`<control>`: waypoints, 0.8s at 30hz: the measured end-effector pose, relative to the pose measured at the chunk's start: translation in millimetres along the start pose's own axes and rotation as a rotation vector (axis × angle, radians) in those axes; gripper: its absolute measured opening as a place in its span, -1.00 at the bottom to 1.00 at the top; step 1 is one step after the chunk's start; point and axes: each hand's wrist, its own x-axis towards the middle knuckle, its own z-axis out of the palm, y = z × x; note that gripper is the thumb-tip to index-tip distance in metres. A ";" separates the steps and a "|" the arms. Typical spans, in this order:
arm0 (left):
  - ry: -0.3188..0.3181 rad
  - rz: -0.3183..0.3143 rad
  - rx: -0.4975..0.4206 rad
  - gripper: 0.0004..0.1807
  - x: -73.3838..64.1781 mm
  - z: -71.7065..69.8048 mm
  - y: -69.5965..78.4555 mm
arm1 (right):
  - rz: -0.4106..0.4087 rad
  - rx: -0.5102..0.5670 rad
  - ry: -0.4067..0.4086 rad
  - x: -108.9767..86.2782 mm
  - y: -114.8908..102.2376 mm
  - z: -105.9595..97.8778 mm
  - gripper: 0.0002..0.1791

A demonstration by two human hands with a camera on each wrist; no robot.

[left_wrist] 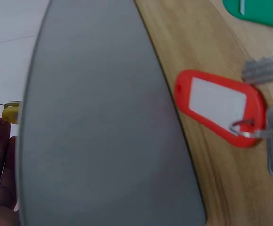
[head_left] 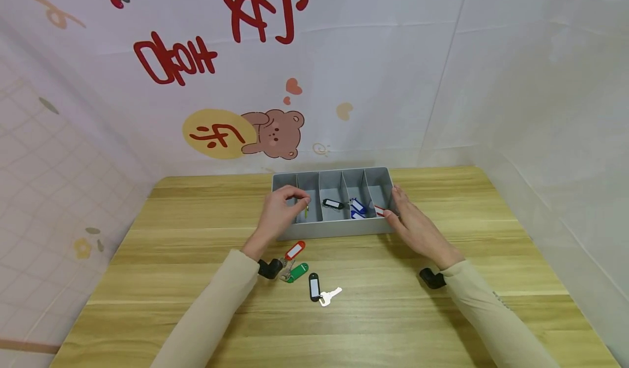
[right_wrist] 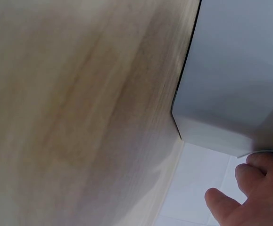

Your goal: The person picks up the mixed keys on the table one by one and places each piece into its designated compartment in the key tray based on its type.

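Note:
My left hand (head_left: 281,209) pinches a small yellow key tag (head_left: 307,212) by its metal ring, over the second compartment from the left of a grey divided box (head_left: 334,228). In the left wrist view, part of the yellow tag (left_wrist: 12,113) shows beyond the box wall. My right hand (head_left: 417,229) rests against the box's right end, its fingers extended along the side and its thumb at the front corner. Inside the box lie a black key tag (head_left: 333,204) in the middle compartment, blue key tags (head_left: 357,205) in the fourth and a red key tag (head_left: 379,210) in the rightmost.
On the wooden table (head_left: 393,302), in front of the box, lie a red key tag (head_left: 295,250), a green key tag (head_left: 297,272) and a black key tag (head_left: 314,287) with a silver key (head_left: 330,296). A white printed cloth (head_left: 373,84) hangs behind the table.

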 end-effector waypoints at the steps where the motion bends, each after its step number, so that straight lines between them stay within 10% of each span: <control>1: -0.002 0.004 0.015 -0.91 0.8 1.0 -0.9 | -0.001 -0.001 0.000 0.0 -0.1 0.0 -0.16; 24: -0.009 0.144 0.397 -0.64 9.8 10.8 -4.0 | 0.008 -0.007 0.001 1.1 -3.3 -1.3 -0.21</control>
